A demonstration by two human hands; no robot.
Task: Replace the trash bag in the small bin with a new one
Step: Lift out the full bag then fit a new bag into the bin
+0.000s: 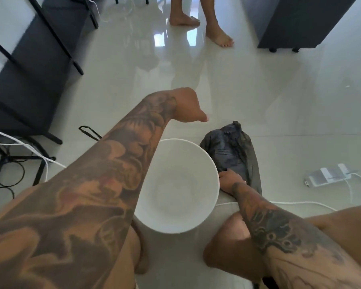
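Note:
A small round white bin (176,161) stands on the glossy floor between my knees, seen from above, with no bag inside it. A crumpled dark grey trash bag (231,146) lies on the floor against the bin's right side. My right hand (230,181) grips the near end of that bag, just right of the rim. My left hand (187,105) is stretched out over the floor beyond the bin, wrist bent down. Its fingers point away behind the back of the hand, and nothing shows in it.
Another person's bare feet (218,36) stand on the floor ahead. A dark cabinet (300,21) is at the far right and black-framed furniture (29,59) at the left. A white power strip (329,174) with cables lies at the right. A black strap loop (89,131) and tangled cables (6,174) lie at the left.

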